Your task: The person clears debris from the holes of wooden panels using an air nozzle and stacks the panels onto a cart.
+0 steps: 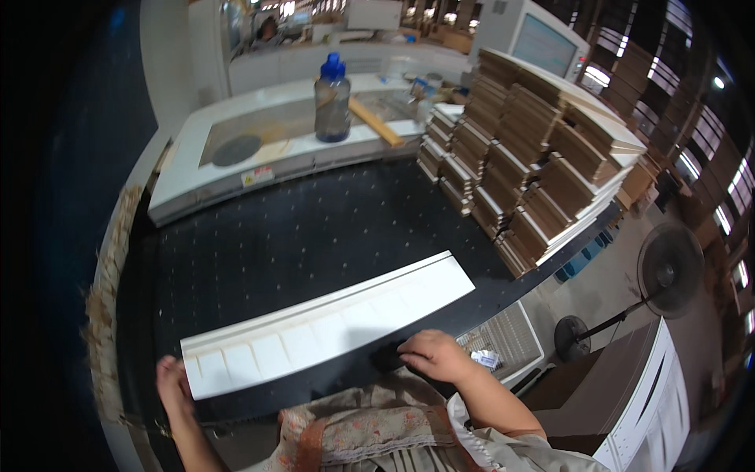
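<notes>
Factory floor surrounds a black perforated table [314, 228], with stacked board pieces [535, 165] far ahead-right of the hands and a blue-capped bottle [333, 98] well beyond them. Just ahead of both hands lies a long white panel [330, 326], its long axis running from the left hand [174, 385] up toward the right. That left hand touches the panel's near-left end, fingers flat. The right hand [436, 355] rests curled on the table edge just beside the panel's near side, gripping nothing I can see.

Matt white board strip [330, 326], perforated matt black tabletop [314, 228], raw-wood-edged stacks [535, 157].
</notes>
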`<state>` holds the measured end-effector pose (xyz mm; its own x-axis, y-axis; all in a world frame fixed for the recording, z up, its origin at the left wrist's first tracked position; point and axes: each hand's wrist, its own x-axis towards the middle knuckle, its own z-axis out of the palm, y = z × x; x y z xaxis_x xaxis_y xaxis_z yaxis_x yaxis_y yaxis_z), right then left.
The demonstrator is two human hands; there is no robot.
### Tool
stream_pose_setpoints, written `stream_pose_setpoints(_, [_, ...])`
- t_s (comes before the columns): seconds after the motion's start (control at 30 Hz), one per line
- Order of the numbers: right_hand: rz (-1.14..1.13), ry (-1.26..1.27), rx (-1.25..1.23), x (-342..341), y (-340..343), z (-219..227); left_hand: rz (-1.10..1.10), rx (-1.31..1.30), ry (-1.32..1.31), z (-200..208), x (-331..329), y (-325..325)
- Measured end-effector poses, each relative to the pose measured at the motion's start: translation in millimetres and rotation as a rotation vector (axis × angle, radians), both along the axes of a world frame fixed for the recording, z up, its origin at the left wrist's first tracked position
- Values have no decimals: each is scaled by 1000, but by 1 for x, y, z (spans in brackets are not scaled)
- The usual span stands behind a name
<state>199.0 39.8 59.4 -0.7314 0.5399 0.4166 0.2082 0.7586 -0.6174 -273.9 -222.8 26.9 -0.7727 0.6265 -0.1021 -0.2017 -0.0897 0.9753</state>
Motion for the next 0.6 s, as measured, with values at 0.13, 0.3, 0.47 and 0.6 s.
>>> stream_pose_setpoints(0.13, [-111,85,-33,-6,9,-7,354,-73,549,14,-1,8])
stream_pose_setpoints(0.3, [-222,61,93,-36,32,-14,-290,-404,1123,-29,84,100])
stream_pose_setpoints(0.47, [-159,-280,161,-78,34,-50,-746,-656,1496,4,156,159])
stream_pose_setpoints(0.6, [-200,-503,186,-79,31,-56,-804,-624,1519,-6,167,175])
